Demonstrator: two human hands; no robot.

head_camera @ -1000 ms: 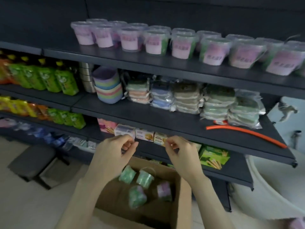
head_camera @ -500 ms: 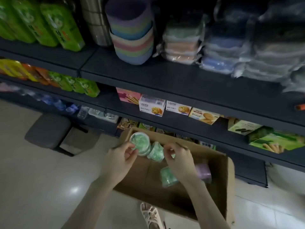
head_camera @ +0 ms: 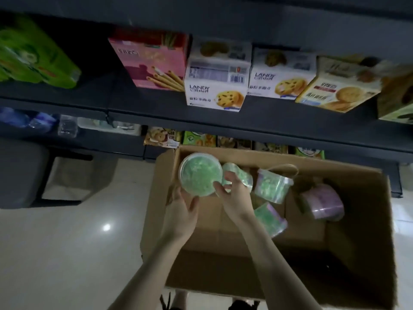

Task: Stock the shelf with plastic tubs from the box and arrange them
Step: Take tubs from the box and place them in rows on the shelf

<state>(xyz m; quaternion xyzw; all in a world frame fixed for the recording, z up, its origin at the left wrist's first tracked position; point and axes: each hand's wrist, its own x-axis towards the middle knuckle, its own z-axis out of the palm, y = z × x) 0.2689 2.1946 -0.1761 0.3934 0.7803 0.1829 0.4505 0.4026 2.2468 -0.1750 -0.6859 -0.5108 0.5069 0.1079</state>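
Dark shelving runs across the top of my view from 9 to 3 o'clock, and pale floor fills the 8 o'clock side. Half a second ago I could see the stacked bowls one level up. Now my head has dipped, they are out of view, and the cookie boxes sit large at 12 o'clock. A pink biscuit-stick box is at their 9 o'clock, green packs are in the 10 o'clock corner, and a grey stool is at 9 o'clock.

The cardboard box spreads from the centre to 5 o'clock and looks bigger than before. Inside it lie a purple tub at 3 o'clock, a tub with a paper handle at 1 o'clock, and a tipped tub below that one. Another tub is half hidden behind my right hand.

The green tub is over the box's 11 o'clock corner, lid facing me. It looks larger and nearer than a moment ago. My left hand grips it from 7 o'clock, with the thumb curled up against its lower edge. My right hand was over the middle of the box half a second ago and has come across. Its curled fingers now pinch the rim at 4 o'clock.
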